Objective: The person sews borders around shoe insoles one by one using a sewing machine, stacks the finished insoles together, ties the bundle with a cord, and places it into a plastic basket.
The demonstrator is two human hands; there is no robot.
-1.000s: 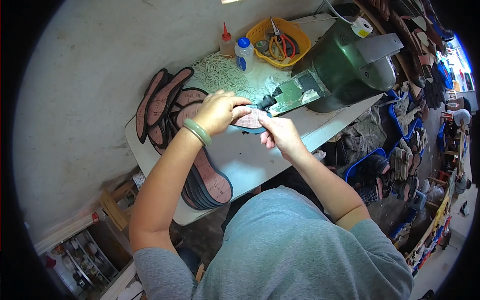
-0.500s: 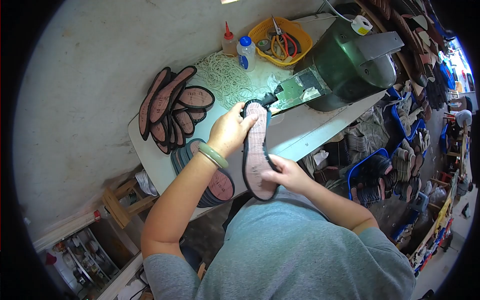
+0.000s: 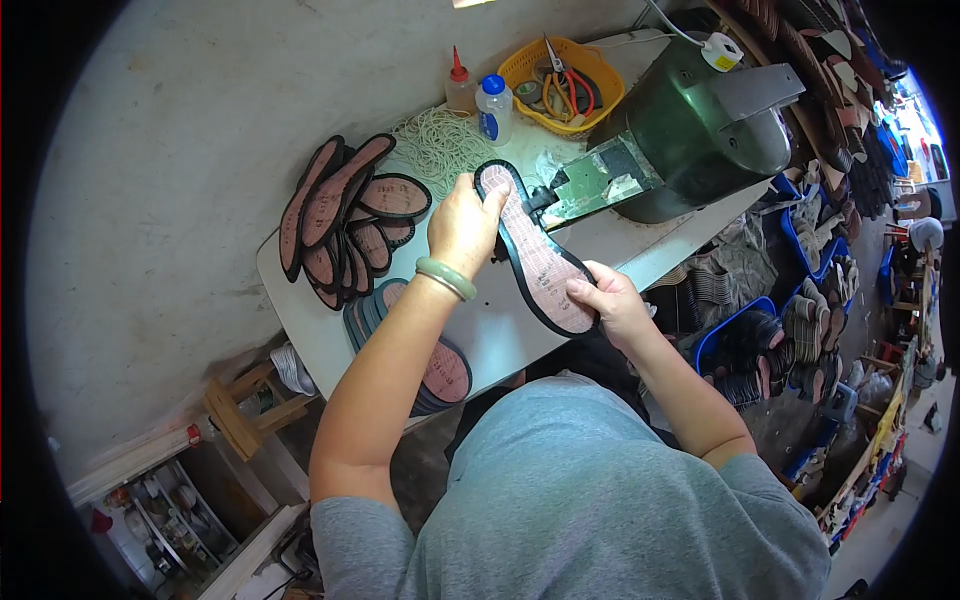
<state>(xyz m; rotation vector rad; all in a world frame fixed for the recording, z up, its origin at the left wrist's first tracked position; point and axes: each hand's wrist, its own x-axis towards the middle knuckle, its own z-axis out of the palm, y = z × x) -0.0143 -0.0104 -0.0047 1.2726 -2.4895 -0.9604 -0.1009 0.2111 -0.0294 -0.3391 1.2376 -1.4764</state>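
Note:
A pink shoe insole [image 3: 545,262] with a black edging slants across the view, beside the dark head [image 3: 543,200] of a green machine [image 3: 690,130]. My left hand [image 3: 464,226], with a green bangle at its wrist, is closed on the insole's narrower upper end, thumb on top. At the wider lower end, my right hand [image 3: 616,306] grips it between thumb and fingers. The insole's edge meets the machine head, but I cannot tell exactly how they touch. Left of my hands lies a pile of black-edged insoles [image 3: 335,205]; nearer me is a stack of insoles [image 3: 445,372] without black edging.
A tangle of pale cord [image 3: 440,140] lies behind my left hand. Past it stand a red-tipped bottle [image 3: 460,90], a blue-capped bottle [image 3: 493,112] and a yellow basket [image 3: 515,68] with pliers. Blue crates [image 3: 712,345] of footwear parts sit right of the table.
The insole has turned, its lower end swinging right and away from me while its upper end rose slightly. Both hands have moved with it, still holding on.

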